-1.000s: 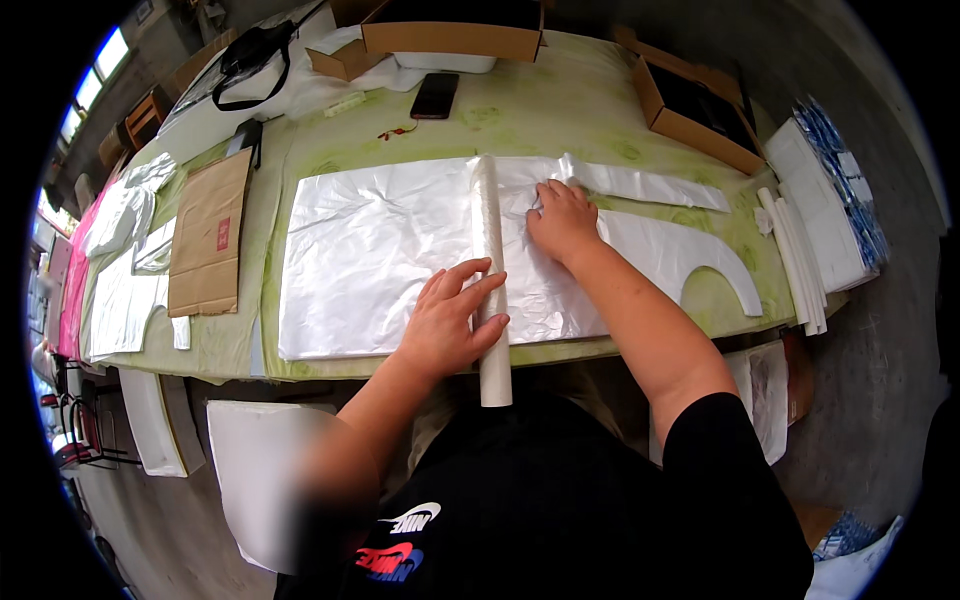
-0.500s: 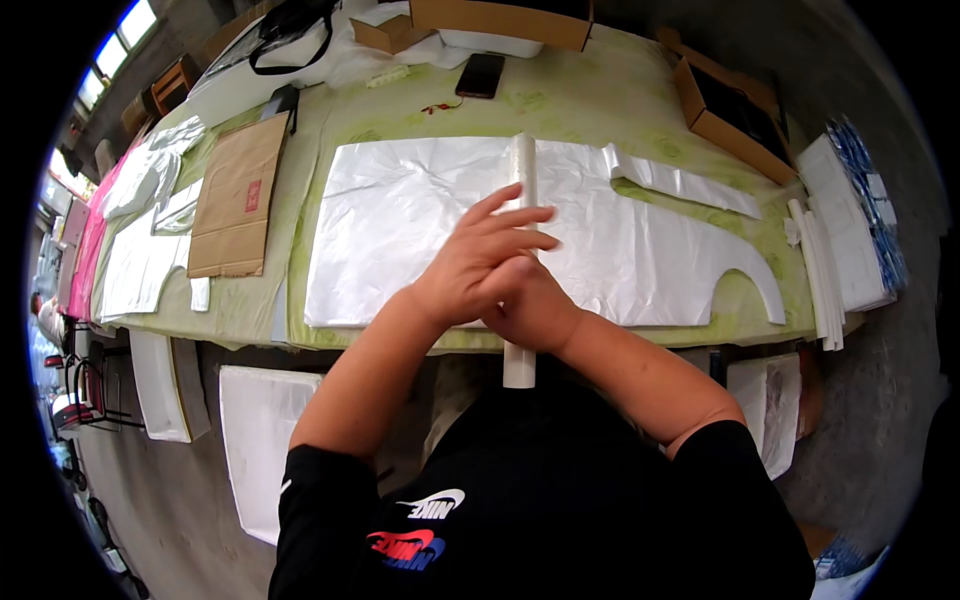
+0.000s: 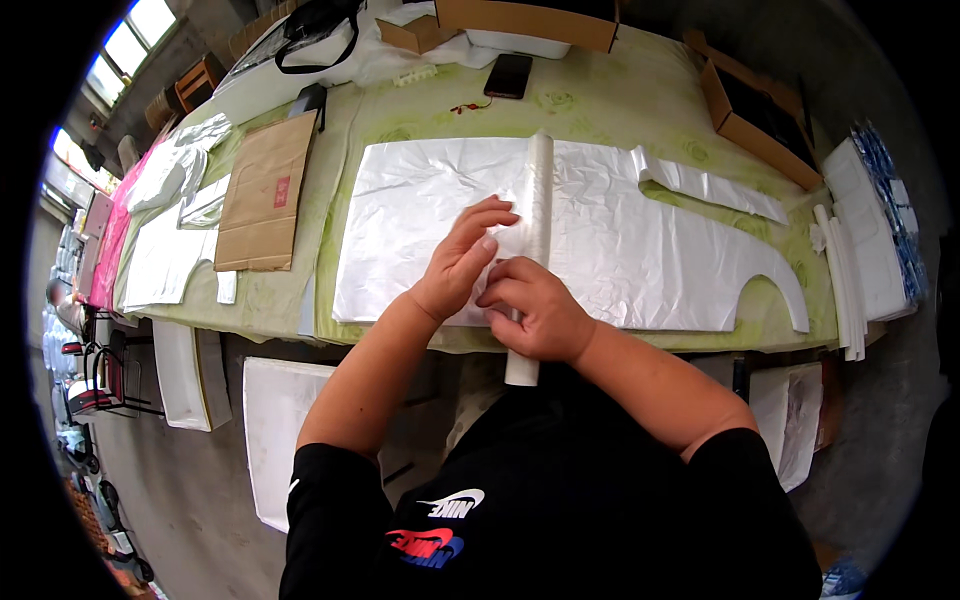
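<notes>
A white roll [image 3: 540, 190], shaped like a tube, lies lengthwise over a stack of flat white plastic sheets [image 3: 430, 190] cut like vest bags. Its near end sticks out past the table edge towards me. My left hand [image 3: 466, 258] is just left of the roll, above the sheets; its fingers are loosely bent and apart, with nothing visible in them. Over the near half of the roll is my right hand [image 3: 540, 308], its fingers curled loosely with a gap at the thumb. Whether it touches the roll I cannot tell. The two hands are close together.
A green patterned cloth [image 3: 600, 110] covers the table. Flat cardboard [image 3: 262, 195] and more white cut sheets [image 3: 160, 260] lie left. A phone [image 3: 509, 76] and open cardboard boxes [image 3: 720, 110] are farther back. Thin white rolls [image 3: 845, 290] lie at the right edge; white bins [image 3: 280, 430] stand below.
My hands were crossed and touching over the roll; now they have come apart, the left moving left and the right lower. The view has shifted slightly.
</notes>
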`<state>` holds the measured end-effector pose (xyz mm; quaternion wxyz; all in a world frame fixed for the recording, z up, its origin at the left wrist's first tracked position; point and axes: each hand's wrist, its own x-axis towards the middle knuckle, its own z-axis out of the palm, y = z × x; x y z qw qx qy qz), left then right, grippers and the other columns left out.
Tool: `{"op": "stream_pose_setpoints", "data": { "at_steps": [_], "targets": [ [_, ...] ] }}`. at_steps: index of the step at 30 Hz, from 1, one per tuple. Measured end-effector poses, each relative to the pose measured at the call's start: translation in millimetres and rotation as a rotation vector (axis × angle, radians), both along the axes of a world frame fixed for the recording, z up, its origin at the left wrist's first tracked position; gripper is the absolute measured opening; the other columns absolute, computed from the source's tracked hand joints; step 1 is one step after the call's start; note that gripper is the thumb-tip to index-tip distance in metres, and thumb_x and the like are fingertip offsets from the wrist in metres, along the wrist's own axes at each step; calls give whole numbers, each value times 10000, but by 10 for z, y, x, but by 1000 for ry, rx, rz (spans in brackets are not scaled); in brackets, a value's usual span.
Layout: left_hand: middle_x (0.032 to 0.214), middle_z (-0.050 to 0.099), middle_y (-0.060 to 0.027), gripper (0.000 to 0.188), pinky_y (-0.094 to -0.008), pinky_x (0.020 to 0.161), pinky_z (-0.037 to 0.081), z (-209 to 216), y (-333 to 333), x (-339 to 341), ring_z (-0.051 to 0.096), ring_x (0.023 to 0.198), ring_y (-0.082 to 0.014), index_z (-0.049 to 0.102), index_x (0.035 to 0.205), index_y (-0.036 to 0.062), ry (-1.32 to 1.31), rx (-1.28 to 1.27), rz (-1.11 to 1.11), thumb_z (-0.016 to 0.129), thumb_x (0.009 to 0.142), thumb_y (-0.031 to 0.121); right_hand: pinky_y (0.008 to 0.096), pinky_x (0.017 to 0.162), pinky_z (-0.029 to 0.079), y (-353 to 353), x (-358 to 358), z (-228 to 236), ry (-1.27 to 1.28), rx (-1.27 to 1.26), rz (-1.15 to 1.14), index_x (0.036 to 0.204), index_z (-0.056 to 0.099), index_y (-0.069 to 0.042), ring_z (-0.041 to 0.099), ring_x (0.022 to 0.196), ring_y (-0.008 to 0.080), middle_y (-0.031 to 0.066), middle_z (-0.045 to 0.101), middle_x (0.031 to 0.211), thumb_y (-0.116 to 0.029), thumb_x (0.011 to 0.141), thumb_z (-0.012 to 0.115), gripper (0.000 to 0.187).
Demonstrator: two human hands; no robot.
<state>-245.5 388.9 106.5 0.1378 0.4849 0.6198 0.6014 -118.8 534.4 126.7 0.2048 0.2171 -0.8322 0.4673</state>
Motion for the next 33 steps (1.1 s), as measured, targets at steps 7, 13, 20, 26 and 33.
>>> {"op": "stream_pose_setpoints", "data": {
  "at_steps": [7,13,20,26,33],
  "targets": [
    [1504,539,-57,391,-544,1228,212,258,87,-191,290,1516,-385,715,1222,134,352,-452,-177,493,1032,395,395,748,525,101,21,-38,7,-28,147,910,689,-66,640,835,278,96,653,893,-8,799,691,125],
    [1336,600,-57,279,-665,1182,210,215,-262,149,399,1453,-385,657,982,147,769,-410,411,770,856,369,403,748,509,329,735,-135,67,-143,-156,935,681,-75,623,813,305,82,653,851,14,787,731,179],
    [1646,322,-137,545,-538,1244,217,331,20,448,207,1541,-430,601,1380,111,541,-642,240,702,856,225,395,787,520,266,850,-170,50,-128,44,953,694,-66,645,829,299,85,668,860,5,788,752,189],
    [1689,125,-248,628,-486,1258,184,130,134,583,118,1563,-433,466,1503,41,327,-702,426,534,880,64,388,791,523,376,991,-240,-17,-180,-126,960,698,-57,644,837,296,85,676,870,2,795,743,181],
    [1687,117,-262,686,-509,1257,168,149,209,640,138,1562,-420,428,1533,49,243,-717,468,582,866,88,380,779,519,423,1015,-305,13,-179,-42,964,700,-52,642,827,286,93,677,876,8,807,735,172]
  ]
}}
